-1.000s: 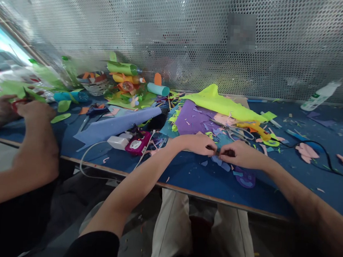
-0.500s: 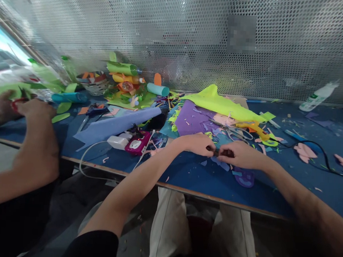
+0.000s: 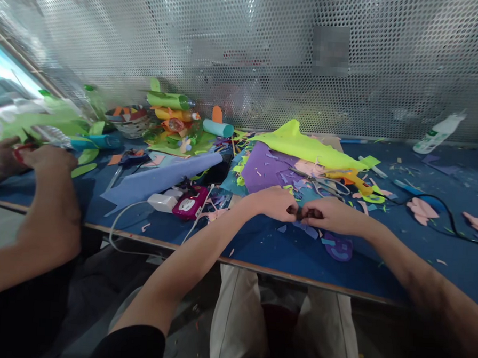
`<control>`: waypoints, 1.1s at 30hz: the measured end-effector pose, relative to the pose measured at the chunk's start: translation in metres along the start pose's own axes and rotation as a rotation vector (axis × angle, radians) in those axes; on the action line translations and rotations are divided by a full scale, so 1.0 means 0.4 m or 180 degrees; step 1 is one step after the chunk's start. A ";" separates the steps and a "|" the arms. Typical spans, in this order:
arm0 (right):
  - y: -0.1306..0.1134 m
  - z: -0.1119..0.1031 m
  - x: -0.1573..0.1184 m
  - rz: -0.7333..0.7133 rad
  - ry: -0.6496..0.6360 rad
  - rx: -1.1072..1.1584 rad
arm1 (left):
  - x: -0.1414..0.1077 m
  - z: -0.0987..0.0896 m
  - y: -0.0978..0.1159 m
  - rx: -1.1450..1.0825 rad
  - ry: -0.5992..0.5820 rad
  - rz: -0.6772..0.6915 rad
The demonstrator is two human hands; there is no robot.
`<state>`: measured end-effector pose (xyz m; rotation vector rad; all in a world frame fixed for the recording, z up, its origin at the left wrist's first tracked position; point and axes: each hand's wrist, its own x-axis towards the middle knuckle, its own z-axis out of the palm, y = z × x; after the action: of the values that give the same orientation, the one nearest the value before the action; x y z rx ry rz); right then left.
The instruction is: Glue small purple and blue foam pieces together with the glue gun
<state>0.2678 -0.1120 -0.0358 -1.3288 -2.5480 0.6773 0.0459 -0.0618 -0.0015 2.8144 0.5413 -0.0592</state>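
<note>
My left hand [image 3: 280,204] and my right hand [image 3: 322,213] meet just above the blue table, fingertips curled and closed toward each other. Between them is a small dark piece, mostly hidden by the fingers, too small to name. Beneath and beside my hands lie blue-violet foam scraps [image 3: 309,230]. A purple cut-out [image 3: 339,248] rests just to the right and nearer the table edge. Behind my hands are scissors [image 3: 322,185], a yellow glue gun [image 3: 354,181], a purple foam sheet [image 3: 265,168] and a bright yellow-green sheet [image 3: 305,146].
At left another person's hands [image 3: 50,157] hold red-handled scissors over green sheets. A pink power strip [image 3: 190,203] with a white plug [image 3: 161,202] stands left of my forearm. Black cable [image 3: 448,208] crosses at right; a white glue bottle [image 3: 437,135] leans against the perforated metal panel [image 3: 245,51].
My hands stay together in nearly the same place, fingers slightly shifted. The whole view has moved a little. At left, the other person's hands and scissors have shifted slightly.
</note>
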 end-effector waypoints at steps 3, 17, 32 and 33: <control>0.002 -0.001 0.001 -0.0020 -0.0017 0.0013 | -0.001 -0.003 0.001 0.0083 -0.0051 -0.0060; 0.007 -0.007 -0.009 -0.0455 0.0343 0.0030 | -0.020 -0.028 -0.014 -0.0197 0.0318 -0.0061; 0.043 -0.010 -0.003 -0.0425 0.1359 0.0716 | -0.023 -0.024 -0.030 -0.0311 0.1441 0.0088; 0.043 -0.010 -0.003 -0.0478 0.1370 0.0781 | -0.023 -0.022 -0.030 -0.0346 0.1463 0.0092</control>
<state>0.2826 -0.1034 -0.0406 -1.0550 -2.1184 0.5781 0.0329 -0.0521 0.0049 2.7263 0.5773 0.6158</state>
